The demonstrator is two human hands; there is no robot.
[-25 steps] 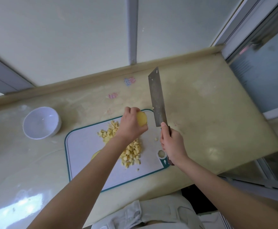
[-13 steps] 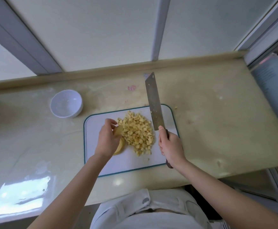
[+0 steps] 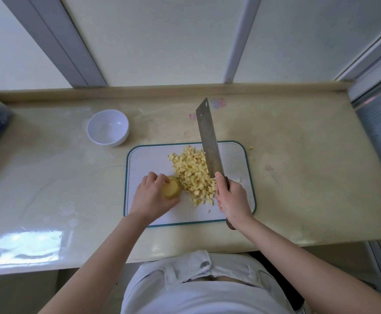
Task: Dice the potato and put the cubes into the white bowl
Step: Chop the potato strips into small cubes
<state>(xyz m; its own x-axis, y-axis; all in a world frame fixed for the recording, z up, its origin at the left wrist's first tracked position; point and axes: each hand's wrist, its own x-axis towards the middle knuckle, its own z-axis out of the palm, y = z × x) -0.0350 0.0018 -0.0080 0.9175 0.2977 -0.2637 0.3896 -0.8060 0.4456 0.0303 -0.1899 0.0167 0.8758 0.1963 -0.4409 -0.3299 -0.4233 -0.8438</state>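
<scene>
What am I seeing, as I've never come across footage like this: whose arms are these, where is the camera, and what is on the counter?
There is no machine here: a person works with bare hands, and the one camera sits on their head, looking forward and down, so the arms enter from the bottom. The left hand holds a yellow potato piece on the white cutting board with a green rim. The right hand grips the handle of a cleaver, whose blade points away over a pile of potato cubes on the board. A white bowl stands on the beige counter beyond the board to the left, apart from it; no cubes show in it.
</scene>
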